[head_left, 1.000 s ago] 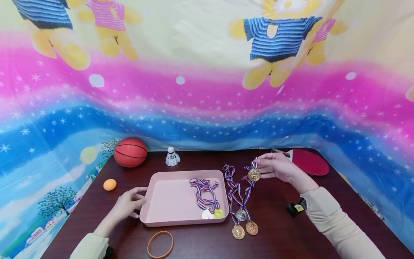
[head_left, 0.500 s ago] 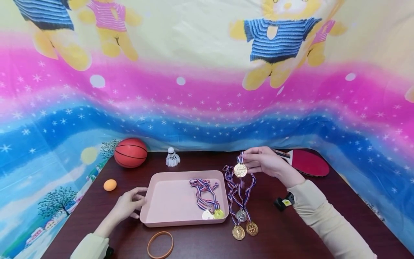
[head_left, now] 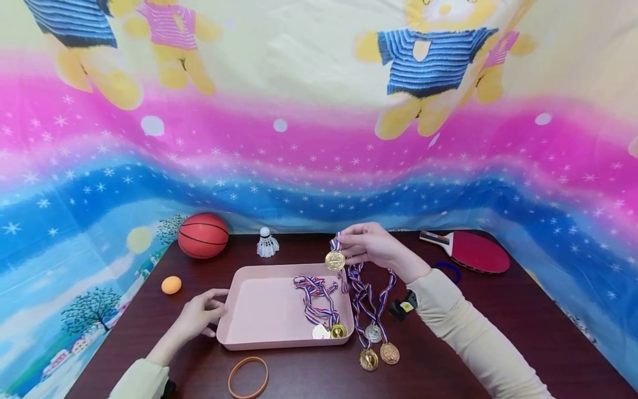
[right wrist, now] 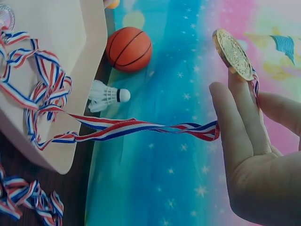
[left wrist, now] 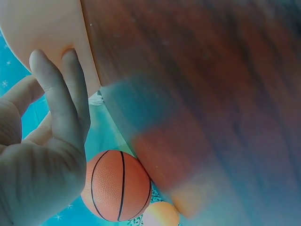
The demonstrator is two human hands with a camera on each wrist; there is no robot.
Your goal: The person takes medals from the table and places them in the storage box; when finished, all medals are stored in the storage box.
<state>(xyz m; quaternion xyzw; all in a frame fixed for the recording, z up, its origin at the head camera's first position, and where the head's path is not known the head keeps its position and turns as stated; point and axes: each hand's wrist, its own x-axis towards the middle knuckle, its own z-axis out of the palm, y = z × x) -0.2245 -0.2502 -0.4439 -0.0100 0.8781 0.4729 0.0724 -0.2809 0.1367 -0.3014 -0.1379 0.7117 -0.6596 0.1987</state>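
Note:
My right hand (head_left: 349, 250) pinches a gold medal (head_left: 335, 260) at its top and holds it in the air over the far right corner of the pink tray (head_left: 259, 310). In the right wrist view the medal (right wrist: 233, 54) stands at my fingertips (right wrist: 225, 101), and its striped ribbon (right wrist: 141, 128) trails down onto the tray (right wrist: 61, 56). Two medals (head_left: 330, 331) with ribbons lie inside the tray. Three more medals (head_left: 377, 346) lie on the table just right of it. My left hand (head_left: 211, 311) rests with relaxed fingers (left wrist: 61, 89) against the tray's left side (left wrist: 42, 28).
A small basketball (head_left: 203, 235), a shuttlecock (head_left: 267, 243) and an orange ball (head_left: 171, 285) sit at the back left. An orange rubber band (head_left: 247, 377) lies in front of the tray. A red paddle (head_left: 473, 250) and a blue ring (head_left: 448, 270) lie at the right.
My right hand has carried the gold medal leftwards, from above the table on the right to over the tray's far right corner. The left hand has stayed at the tray.

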